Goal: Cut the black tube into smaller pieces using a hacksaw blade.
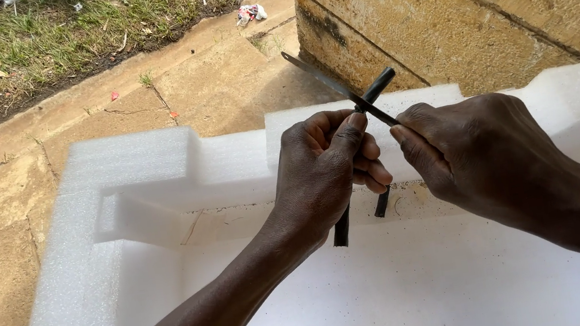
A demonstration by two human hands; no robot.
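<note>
Outdoors, stone wall (479, 0), foam tray (125, 171) below; left hand (325, 173) fingers wrapped round black rod (377, 86); right hand (474, 152) pinching blade (323, 75) across rod; advice: steady rod, cut away from thumb

White foam packing tray (128, 167): 1 moulded insert, fills the lower frame, rests on the concrete ground; stepped raised rim, recessed flat centre. Crumpled wrapper (250, 13): small, white with red and blue, lies on the concrete edge beside the grass, well apart from the tray.
</note>
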